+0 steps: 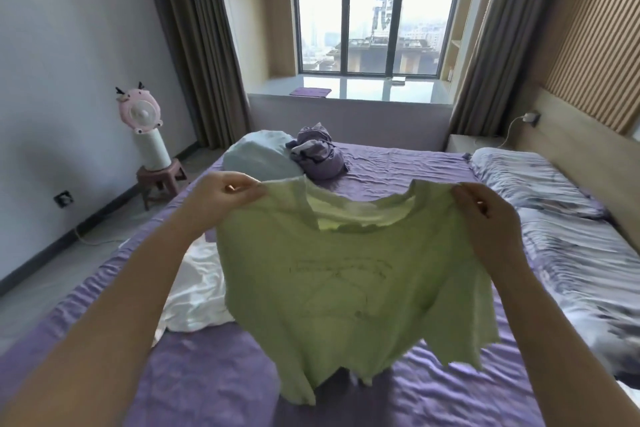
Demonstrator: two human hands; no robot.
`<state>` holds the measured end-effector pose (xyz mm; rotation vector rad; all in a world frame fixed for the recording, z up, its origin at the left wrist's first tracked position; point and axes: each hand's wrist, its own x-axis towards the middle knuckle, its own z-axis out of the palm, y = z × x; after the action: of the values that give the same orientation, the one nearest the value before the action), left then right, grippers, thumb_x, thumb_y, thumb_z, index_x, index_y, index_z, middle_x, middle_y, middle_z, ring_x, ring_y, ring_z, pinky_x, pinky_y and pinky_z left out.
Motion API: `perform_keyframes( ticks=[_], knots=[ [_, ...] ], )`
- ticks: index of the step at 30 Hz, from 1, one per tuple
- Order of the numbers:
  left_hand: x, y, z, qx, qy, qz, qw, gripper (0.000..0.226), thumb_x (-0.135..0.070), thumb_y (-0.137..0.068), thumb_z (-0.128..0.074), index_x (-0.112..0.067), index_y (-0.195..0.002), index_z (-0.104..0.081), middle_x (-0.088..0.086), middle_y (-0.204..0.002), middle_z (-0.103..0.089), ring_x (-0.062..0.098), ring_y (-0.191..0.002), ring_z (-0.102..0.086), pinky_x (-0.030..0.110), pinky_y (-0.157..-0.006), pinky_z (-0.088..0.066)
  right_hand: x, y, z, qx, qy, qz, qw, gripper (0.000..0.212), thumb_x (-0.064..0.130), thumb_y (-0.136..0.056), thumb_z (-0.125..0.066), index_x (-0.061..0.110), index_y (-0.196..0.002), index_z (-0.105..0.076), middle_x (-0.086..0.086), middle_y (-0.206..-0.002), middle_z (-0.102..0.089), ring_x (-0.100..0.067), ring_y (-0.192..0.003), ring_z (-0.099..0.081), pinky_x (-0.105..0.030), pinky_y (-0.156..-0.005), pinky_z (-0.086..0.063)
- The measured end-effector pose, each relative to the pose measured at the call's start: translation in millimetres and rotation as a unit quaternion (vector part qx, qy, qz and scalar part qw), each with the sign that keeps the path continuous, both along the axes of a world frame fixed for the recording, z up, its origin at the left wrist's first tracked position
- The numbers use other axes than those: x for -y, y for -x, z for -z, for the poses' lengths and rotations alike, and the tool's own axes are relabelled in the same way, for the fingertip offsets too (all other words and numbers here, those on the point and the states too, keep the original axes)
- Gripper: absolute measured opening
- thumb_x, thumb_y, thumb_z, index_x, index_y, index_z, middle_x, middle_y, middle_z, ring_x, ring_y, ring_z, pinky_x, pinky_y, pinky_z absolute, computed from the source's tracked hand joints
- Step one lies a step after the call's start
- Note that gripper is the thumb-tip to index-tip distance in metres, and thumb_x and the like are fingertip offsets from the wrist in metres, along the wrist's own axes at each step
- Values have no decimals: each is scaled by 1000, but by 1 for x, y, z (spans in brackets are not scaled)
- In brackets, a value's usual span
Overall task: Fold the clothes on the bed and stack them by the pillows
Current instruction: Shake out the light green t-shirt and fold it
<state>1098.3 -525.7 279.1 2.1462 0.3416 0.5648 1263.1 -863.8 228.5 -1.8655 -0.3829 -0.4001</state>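
Observation:
A light green T-shirt [346, 295] hangs spread in the air above the purple bed [214, 381], neckline up. My left hand [225, 194] pinches its left shoulder and my right hand [485, 215] pinches its right shoulder. A white garment [197, 291] lies crumpled on the bed, partly behind the shirt. Farther back lie a pale blue garment [256, 158] and a bunched purple garment [320, 154]. Two patterned pillows [540, 184] lie along the right side by the headboard.
A pink fan [140, 114] stands on a small stool [161, 180] left of the bed. A window sill [349, 88] and brown curtains [197, 38] are behind. A nightstand [474, 144] sits at the far right corner.

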Motion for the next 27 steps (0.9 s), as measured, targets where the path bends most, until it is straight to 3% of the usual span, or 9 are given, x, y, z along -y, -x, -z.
perform_keyframes(
  ticks=[2, 5, 7, 13, 15, 19, 24, 27],
  knots=[
    [-1, 6, -2, 30, 34, -27, 999, 11, -22, -79, -75, -16, -89, -75, -16, -68, -69, -7, -65, -59, 6, -66, -46, 7, 7, -7, 4, 1, 4, 1000, 8, 29, -91, -58, 35, -90, -64, 19, -77, -62, 7, -66, -51, -1, -62, -36],
    [-2, 16, -9, 78, 73, -46, 993, 7, -25, -77, -77, -25, -84, -75, -9, -84, -72, 4, -81, -63, 19, -80, -48, 17, 19, -16, 14, 12, 25, 1000, 10, 29, -92, -55, 36, -92, -63, 25, -76, -59, 12, -68, -49, 3, -60, -33],
    [-2, 24, -13, 96, 83, -35, 991, 4, -28, -75, -78, -32, -76, -76, -9, -82, -73, 3, -78, -64, 24, -80, -50, 25, 29, -20, 23, 13, 51, 998, 12, 29, -92, -56, 34, -97, -66, 27, -79, -59, 10, -74, -49, 2, -65, -33],
    [-1, 50, -19, 152, 94, -18, 984, 3, -31, -77, -77, -33, -79, -76, -7, -79, -74, 5, -77, -65, 32, -82, -53, 34, 74, -33, 60, 1, 93, 994, 23, 22, -93, -55, 16, -110, -68, 2, -102, -66, -9, -96, -56, -21, -83, -40],
    [-1, 60, -20, 170, 84, -6, 982, 7, -32, -78, -76, -39, -77, -75, -14, -77, -73, -2, -73, -64, 26, -79, -52, 32, 96, -39, 81, -2, 127, 989, 23, 20, -94, -52, 13, -110, -68, -5, -107, -67, -17, -99, -57, -30, -88, -41],
    [-4, 81, -19, 187, 90, 28, 978, 15, -30, -79, -75, -44, -73, -73, -23, -76, -71, -10, -71, -63, 8, -66, -48, 33, 136, -47, 109, 20, 168, 980, 25, 21, -94, -49, 13, -112, -67, -7, -110, -64, -12, -97, -52, -19, -82, -34],
    [-5, 97, 6, 164, 100, 41, 980, 9, -28, -80, -74, -36, -81, -72, -28, -73, -69, -15, -71, -61, 2, -67, -44, 38, 173, -34, 101, 37, 183, 977, 26, 22, -94, -50, 13, -112, -66, -9, -107, -64, -14, -96, -54, -19, -83, -36],
    [-7, 99, 25, 138, 95, 46, 985, 7, -26, -81, -73, -34, -82, -72, -31, -71, -67, -16, -70, -59, 0, -66, -41, 39, 182, -17, 91, 41, 180, 979, 24, 21, -95, -51, 13, -111, -67, 2, -102, -61, -4, -94, -51, -6, -79, -32]
  ],
)
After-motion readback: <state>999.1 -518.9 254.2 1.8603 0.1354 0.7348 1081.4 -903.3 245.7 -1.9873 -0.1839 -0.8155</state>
